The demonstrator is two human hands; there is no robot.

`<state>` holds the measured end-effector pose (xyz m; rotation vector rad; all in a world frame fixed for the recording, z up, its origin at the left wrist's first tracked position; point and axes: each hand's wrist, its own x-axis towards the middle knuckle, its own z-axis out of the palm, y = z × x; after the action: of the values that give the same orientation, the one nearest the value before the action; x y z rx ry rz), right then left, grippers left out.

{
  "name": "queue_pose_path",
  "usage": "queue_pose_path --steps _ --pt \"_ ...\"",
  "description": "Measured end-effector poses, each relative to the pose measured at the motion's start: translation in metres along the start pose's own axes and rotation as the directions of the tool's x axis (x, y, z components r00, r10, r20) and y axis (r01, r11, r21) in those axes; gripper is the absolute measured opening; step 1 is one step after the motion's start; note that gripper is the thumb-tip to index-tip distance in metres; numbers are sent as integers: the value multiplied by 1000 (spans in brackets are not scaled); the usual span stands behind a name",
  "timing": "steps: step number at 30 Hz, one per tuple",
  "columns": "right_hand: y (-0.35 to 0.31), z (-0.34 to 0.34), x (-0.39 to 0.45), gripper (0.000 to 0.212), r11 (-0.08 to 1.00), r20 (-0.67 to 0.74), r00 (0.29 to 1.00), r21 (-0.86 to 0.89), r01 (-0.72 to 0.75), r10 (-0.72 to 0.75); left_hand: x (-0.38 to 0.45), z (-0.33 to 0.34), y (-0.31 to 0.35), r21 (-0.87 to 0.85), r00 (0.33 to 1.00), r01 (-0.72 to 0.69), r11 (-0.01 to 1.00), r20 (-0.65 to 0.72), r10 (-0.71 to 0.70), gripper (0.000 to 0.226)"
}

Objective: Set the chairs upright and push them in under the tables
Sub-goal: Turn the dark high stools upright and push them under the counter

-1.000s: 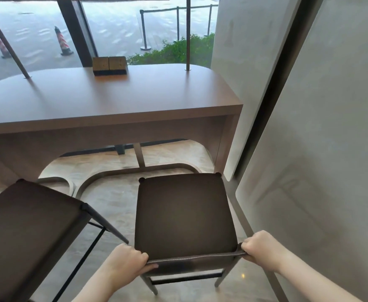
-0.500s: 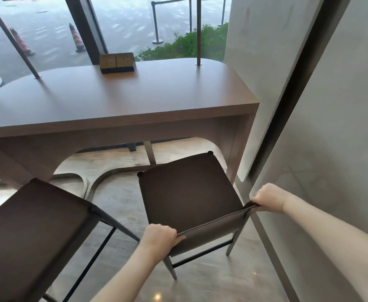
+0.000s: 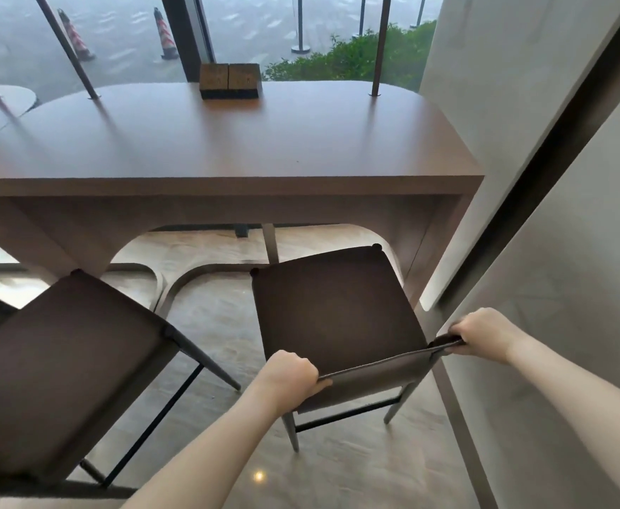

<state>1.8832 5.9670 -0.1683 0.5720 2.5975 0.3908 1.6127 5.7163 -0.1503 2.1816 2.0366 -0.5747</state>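
A dark brown stool (image 3: 337,310) stands upright in front of the long wooden table (image 3: 227,148), its far edge just below the table's front edge. My left hand (image 3: 290,376) grips the left end of its low back rail. My right hand (image 3: 484,334) grips the rail's right end, close to the wall. A second dark stool (image 3: 62,365) stands at the lower left, turned at an angle, out from the table.
A grey wall (image 3: 558,251) runs close along the right of the stool. A small wooden box (image 3: 229,80) sits at the table's far edge, with thin metal posts (image 3: 380,45) rising from the top. Beyond the window stand traffic cones (image 3: 165,34) and shrubs.
The stool has moved forward toward the table and turned slightly, its right side farther ahead. Both hands kept their grip on the back rail and went with it.
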Motion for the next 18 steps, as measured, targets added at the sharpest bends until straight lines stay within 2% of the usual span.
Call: queue_pose_path --steps 3,6,8,9,10,13,15,18 --pt "3 5 11 64 1000 -26 1000 13 7 -7 8 -5 -19 1 999 -22 1000 35 22 59" --pt "10 2 30 74 1000 -38 999 12 -19 20 27 -6 -45 18 999 -45 999 13 44 60" --pt "10 -3 41 60 997 -29 998 50 -51 53 36 -8 -64 36 998 -66 997 8 66 60" --pt "7 -4 46 52 995 -81 995 89 -45 52 40 -8 -73 43 997 -71 997 17 71 59" --pt "7 -4 53 45 999 -147 989 46 -9 15 46 -7 -81 52 997 -79 996 24 77 59" --pt "11 -7 66 53 998 -227 973 59 -38 50 58 -8 -100 65 996 -88 994 38 86 60" --pt "11 -13 70 49 997 -162 986 63 -33 43 66 -8 -109 63 995 -94 994 39 92 61" --pt "13 -33 75 54 989 39 992 72 -127 124 80 -12 -120 70 994 -108 992 26 107 61"
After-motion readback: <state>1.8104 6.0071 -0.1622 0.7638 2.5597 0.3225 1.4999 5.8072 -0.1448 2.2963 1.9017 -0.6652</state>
